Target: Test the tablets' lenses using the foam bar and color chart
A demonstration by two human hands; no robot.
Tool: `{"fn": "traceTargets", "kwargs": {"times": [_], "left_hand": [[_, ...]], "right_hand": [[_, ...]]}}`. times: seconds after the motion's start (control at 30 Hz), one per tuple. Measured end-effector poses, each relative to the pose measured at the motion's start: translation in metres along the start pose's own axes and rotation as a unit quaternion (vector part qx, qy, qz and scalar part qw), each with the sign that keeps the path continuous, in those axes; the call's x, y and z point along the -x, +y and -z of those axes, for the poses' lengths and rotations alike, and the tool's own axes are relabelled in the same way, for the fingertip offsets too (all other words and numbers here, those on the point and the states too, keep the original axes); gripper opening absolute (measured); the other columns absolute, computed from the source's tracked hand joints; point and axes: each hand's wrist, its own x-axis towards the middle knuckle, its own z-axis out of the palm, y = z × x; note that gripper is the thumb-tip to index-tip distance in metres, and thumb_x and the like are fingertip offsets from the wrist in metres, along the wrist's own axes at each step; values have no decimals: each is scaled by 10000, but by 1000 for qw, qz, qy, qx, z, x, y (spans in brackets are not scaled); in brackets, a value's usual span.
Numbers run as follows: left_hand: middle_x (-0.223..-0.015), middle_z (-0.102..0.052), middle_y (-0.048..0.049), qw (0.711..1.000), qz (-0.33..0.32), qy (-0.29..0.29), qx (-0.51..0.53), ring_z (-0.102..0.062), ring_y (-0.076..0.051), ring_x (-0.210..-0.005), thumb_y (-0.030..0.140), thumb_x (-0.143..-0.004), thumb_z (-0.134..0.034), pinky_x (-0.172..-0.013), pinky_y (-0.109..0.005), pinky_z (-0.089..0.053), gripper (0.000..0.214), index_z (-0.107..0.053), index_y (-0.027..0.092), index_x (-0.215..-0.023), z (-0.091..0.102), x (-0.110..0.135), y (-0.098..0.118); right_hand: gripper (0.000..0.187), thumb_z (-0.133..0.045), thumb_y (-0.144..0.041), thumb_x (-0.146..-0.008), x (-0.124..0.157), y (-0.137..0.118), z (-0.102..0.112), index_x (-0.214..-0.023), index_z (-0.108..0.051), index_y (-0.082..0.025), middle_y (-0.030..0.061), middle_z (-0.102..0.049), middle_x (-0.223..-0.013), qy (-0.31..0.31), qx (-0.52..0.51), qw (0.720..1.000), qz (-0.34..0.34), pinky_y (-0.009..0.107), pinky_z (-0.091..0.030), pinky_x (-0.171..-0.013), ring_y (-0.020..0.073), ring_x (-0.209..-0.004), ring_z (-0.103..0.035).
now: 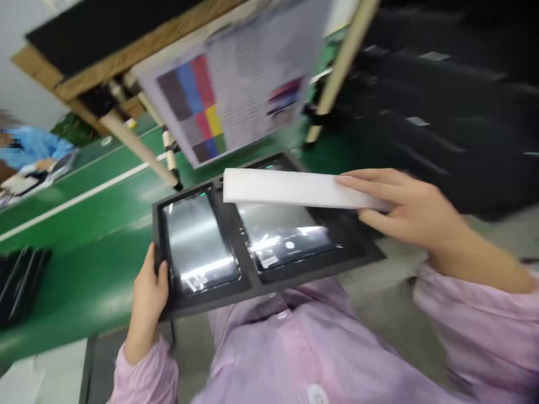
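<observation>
A black foam tray [248,272] with two pockets rests against my chest, and each pocket holds a shiny screen panel [197,241]. My left hand [147,294] grips the tray's left edge, thumb over the rim. My right hand [404,210] holds one end of a flat white foam sheet [290,188], which hovers over the tray's far right pocket, above the second panel [286,233].
A green conveyor belt [84,224] with a white stripe runs left behind the tray. A printed sheet with colour blocks [236,84] hangs on a wooden frame above. Black trays [442,112] are stacked at the right. Another person in blue [33,146] sits far left.
</observation>
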Motion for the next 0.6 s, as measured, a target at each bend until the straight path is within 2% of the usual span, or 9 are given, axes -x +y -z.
{"fn": "traceTargets", "kwargs": {"times": [0.07,0.13,0.2,0.3,0.4,0.6], "left_hand": [[-1401,-552,-162,992,-114,56,-8,-507,-301,-1322,267,-974,-448,-1109,-494,-408,452,-552,200,-1409,3,10,7],[-1325,-556,-134,972,-229,49,-34,-480,-291,-1277,202,-958,-502,-1101,-518,-380,372,-650,245,-1296,6,25,17],[-1218,-562,-125,953,-300,22,-49,-466,-289,-1195,156,-923,-567,-1067,-532,-378,347,-696,247,-1233,9,40,25],[-1105,-534,-119,946,-321,25,-43,-440,-284,-1096,171,-897,-623,-1026,-534,-375,314,-726,219,-1189,9,55,27],[-1025,-492,-96,945,-325,46,-17,-446,-260,-1021,215,-914,-606,-1001,-511,-370,297,-731,206,-1183,5,56,21],[-937,-541,-86,943,-331,28,-26,-440,-256,-971,292,-954,-553,-941,-469,-354,300,-732,205,-1179,2,49,21]], "right_hand": [[420,-531,-232,-896,-21,-3,-17,-1295,-659,-266,110,-643,-1286,-42,9,995,86,427,-507,-929,258,-1110,-642],[356,-488,-270,-935,-37,-4,-35,-1225,-692,-237,134,-656,-1264,-71,19,988,134,480,-483,-936,281,-1090,-647],[357,-449,-308,-954,-47,-1,-48,-1197,-703,-246,121,-664,-1259,-92,36,983,153,502,-463,-928,286,-1078,-649],[359,-472,-372,-945,-53,8,-58,-1227,-689,-328,61,-669,-1267,-117,23,980,158,459,-462,-888,238,-1046,-653],[356,-485,-443,-943,-52,14,-59,-1243,-675,-412,11,-662,-1281,-138,-9,983,123,434,-462,-882,193,-1021,-643],[397,-432,-604,-957,-47,9,-59,-1224,-681,-446,-4,-640,-1319,-163,-23,985,55,485,-471,-937,204,-1064,-622]]}}
